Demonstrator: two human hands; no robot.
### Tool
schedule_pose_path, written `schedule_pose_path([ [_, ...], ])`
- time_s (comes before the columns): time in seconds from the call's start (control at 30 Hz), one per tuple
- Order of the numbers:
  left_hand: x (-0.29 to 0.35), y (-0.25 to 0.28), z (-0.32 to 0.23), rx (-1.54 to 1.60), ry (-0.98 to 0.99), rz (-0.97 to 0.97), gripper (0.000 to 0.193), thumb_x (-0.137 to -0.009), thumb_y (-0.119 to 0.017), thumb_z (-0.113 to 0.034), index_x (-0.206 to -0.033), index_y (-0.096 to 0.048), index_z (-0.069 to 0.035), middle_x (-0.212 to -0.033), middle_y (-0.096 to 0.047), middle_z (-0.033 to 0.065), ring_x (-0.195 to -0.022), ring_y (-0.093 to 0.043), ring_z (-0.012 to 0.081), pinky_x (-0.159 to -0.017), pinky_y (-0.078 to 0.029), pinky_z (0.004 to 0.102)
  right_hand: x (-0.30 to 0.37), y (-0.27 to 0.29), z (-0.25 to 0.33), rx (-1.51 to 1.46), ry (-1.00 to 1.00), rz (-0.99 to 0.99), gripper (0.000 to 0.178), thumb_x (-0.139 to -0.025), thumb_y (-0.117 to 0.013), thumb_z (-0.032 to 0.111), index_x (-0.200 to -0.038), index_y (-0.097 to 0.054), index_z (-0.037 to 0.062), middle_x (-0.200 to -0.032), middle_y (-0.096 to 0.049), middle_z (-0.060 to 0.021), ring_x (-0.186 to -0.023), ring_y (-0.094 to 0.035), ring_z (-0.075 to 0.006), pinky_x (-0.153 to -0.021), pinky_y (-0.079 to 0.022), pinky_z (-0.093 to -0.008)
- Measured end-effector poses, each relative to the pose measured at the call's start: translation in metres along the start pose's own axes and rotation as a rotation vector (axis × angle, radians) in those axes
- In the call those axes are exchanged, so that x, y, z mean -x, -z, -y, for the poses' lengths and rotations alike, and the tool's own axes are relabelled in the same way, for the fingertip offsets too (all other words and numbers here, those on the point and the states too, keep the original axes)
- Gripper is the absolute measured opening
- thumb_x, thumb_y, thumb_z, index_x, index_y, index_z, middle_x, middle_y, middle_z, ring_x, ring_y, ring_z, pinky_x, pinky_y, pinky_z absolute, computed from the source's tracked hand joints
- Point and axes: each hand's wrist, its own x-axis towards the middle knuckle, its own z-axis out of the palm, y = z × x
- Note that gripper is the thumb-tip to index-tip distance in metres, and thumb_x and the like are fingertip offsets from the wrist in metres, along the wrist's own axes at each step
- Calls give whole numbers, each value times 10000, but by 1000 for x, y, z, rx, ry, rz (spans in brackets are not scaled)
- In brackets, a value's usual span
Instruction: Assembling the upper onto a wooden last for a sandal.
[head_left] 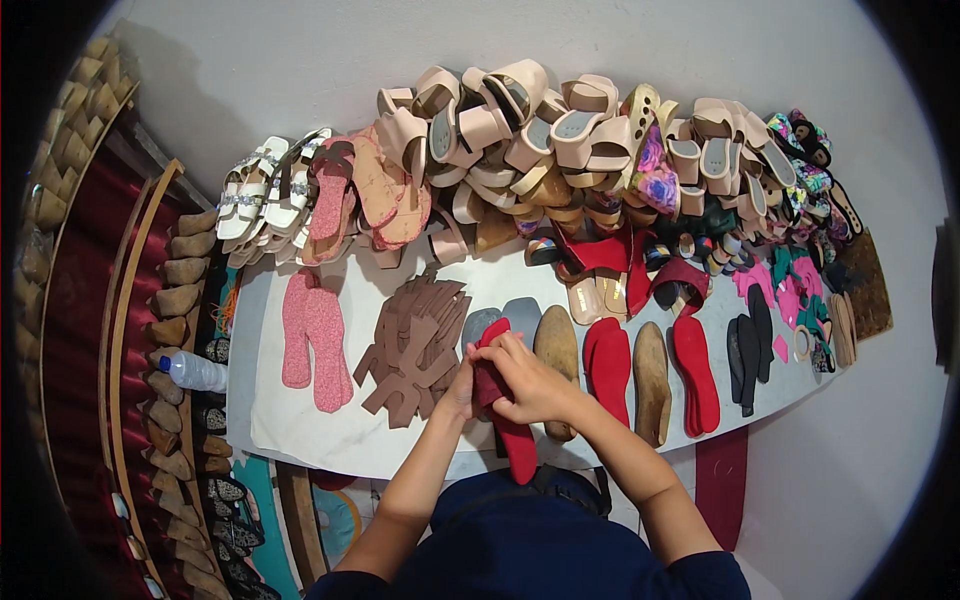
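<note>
We worked at a pale worktable (300,430) pushed against the wall, and its far edge carried the biggest mass: a heap of beige wedge sandals (560,120) stacked against the wall, leaving the near strip for flat parts. White strappy sandals (262,192) leaned at the heap's left end. To the left of the table ran a row of wooden shoe lasts (180,300), with a plastic water bottle (195,372) lying beside them.

On the near strip the cut pieces lay sorted by kind, each within reach: pink insoles (312,340) at the left, a loose pile of brown cut pieces (415,345) next, then a wooden last (558,345), red insoles (607,360) and, further right, black insoles (748,355).

At the table's near edge, just before our body, we held the red sole piece (515,445) upright between both hands, its lower end hanging past the edge. Our right hand (530,380) was closed over its upper part, fingers curled around it. Our left hand (463,385) pinched the same piece from the other side, likely steadying it.
</note>
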Motion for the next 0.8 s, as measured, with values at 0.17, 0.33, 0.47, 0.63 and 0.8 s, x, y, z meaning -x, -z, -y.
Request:
schedule_pose_path([
  [0.17,7,-1,0,24,18,-193,708,-753,-413,-625,-1197,-395,-74,-1086,-515,107,-997,-518,214,-837,-438,361,-4,17,-2,32,68,77,528,-538,-585,50,-1051,-458,46,-1005,-417,-153,-967,-403,-333,-862,-348,-382],
  [0.33,5,-11,-2,44,64,-241,627,-784,-407,-570,-1180,-411,-84,-1075,-522,110,-964,-537,221,-831,-444,363,0,15,-11,188,76,83,492,-561,-645,106,-1025,-485,70,-1030,-450,-113,-1002,-427,-315,-870,-368,-393],
  [0.47,7,-17,-1,136,41,-252,636,-784,-399,-576,-1177,-418,-76,-1094,-519,116,-975,-535,224,-846,-433,362,1,11,-10,493,171,69,573,-552,-670,138,-1085,-466,82,-1056,-444,-119,-1005,-437,-313,-891,-358,-406],
  [0.63,15,-1,5,114,-80,-170,637,-795,-414,-551,-1173,-417,-38,-1097,-522,122,-981,-534,230,-856,-421,376,28,-3,-6,74,-253,-150,816,-632,-678,157,-1287,-202,62,-1204,-303,-183,-1070,-401,-325,-934,-339,-384],
  [0.8,14,-4,0,141,-29,-253,582,-806,-438,-497,-1152,-428,-29,-1076,-536,124,-962,-543,227,-849,-422,372,66,-45,-21,-242,-434,-347,700,-699,-610,134,-1270,-230,0,-1155,-342,-214,-1048,-410,-305,-863,-373,-363],
])
